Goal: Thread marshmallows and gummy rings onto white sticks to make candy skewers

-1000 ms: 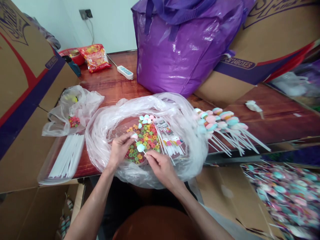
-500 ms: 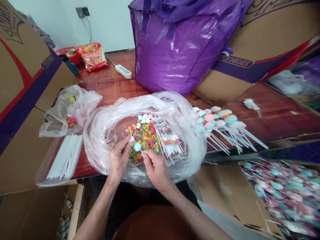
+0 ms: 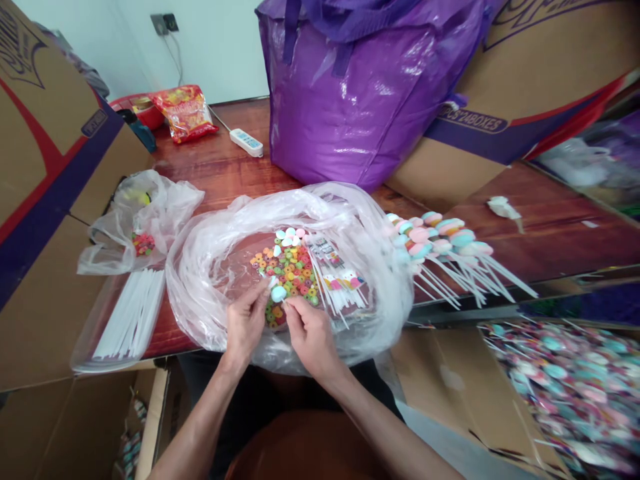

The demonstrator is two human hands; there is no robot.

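A wide clear plastic bag (image 3: 210, 267) lies open on the wooden table and holds a heap of coloured ring candies (image 3: 287, 270), several pastel marshmallows (image 3: 289, 235) and a bunch of decorated sticks (image 3: 340, 283). My right hand (image 3: 310, 333) pinches a thin white stick with a pale blue marshmallow (image 3: 279, 293) on its tip. My left hand (image 3: 245, 320) is closed beside that tip, its fingers pinching a small white-pink sweet against the stick's end.
Finished marshmallow skewers (image 3: 450, 250) lie fanned to the right of the bag. A pack of white sticks (image 3: 133, 313) and a small plastic bag (image 3: 143, 220) sit on the left. A purple bag (image 3: 370, 87), cardboard boxes (image 3: 525, 87) and a power strip (image 3: 247, 142) stand behind. A box of skewers (image 3: 565, 387) is lower right.
Both hands have drawn slightly toward me and closer together. The left fingers have brought their sweet up against the stick's tip beside the blue marshmallow.
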